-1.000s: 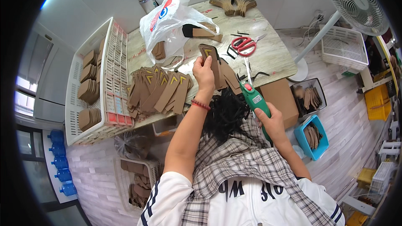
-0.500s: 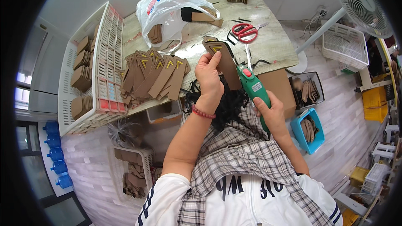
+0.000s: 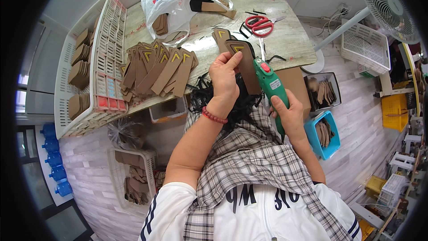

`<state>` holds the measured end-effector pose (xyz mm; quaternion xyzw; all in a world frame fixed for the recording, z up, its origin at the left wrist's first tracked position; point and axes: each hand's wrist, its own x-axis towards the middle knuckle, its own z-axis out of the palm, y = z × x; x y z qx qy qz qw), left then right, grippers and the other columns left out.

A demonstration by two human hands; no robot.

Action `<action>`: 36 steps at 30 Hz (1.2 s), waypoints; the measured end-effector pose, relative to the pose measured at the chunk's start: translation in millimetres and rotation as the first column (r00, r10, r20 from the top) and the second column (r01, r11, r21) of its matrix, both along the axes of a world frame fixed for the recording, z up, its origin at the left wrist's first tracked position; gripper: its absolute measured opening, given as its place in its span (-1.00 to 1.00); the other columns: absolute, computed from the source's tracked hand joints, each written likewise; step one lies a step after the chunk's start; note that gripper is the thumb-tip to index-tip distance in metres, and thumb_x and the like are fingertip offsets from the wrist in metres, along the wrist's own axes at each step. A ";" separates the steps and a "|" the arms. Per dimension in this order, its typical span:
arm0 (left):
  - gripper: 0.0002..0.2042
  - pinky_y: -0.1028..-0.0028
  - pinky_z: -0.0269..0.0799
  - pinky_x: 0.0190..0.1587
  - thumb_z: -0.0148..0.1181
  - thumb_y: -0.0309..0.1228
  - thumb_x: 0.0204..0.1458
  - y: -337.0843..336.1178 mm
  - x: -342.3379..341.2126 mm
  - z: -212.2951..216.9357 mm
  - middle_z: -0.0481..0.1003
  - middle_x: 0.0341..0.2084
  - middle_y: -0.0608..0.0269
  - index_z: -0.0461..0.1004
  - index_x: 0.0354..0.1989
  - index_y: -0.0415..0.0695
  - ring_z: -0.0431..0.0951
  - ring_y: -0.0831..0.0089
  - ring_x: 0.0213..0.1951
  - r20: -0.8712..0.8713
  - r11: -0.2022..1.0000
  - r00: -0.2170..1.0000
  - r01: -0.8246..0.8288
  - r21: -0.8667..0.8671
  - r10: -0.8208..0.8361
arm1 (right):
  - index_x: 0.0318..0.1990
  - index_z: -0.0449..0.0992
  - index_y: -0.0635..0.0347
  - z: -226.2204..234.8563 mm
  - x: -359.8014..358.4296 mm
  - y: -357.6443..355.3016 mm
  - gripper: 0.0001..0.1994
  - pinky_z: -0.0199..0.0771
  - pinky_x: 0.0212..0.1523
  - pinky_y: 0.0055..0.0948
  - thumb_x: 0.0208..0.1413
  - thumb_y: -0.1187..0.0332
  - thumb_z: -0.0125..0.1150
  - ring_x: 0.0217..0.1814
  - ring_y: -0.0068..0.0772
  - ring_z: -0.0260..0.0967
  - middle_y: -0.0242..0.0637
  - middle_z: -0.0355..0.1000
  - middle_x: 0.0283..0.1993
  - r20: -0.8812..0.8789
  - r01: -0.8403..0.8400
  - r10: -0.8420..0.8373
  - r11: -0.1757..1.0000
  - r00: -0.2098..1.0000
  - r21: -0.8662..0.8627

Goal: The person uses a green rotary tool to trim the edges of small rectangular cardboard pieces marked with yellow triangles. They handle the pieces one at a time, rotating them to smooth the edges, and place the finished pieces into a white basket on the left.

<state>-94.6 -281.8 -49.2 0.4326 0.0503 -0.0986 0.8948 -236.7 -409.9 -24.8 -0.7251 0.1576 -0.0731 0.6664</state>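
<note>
Beside the tool (image 3: 271, 84), yellow marks the brown strip (image 3: 249, 75).

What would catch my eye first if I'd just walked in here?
Probably the bright green handheld tool in the right hand, close beside the brown piece with a yellow chevron pinched in the left hand. Next might come the fanned heap of similar brown pieces on the table's left side, then the red-handled scissors lying farther back, toward its right side.
</note>
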 end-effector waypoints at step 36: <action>-0.85 0.60 0.34 -0.28 0.14 -0.51 0.05 35.2 7.4 8.6 0.51 -0.46 0.30 0.55 -0.28 -0.33 0.45 0.61 -0.38 0.370 0.846 0.881 0.060 0.530 -0.295 | -0.12 0.45 0.32 10.5 -2.2 -3.3 -0.69 0.26 -0.55 -0.71 0.12 0.25 0.24 -0.57 -0.76 0.23 -0.46 0.37 -0.50 0.028 -0.045 0.044 0.999 0.999 0.025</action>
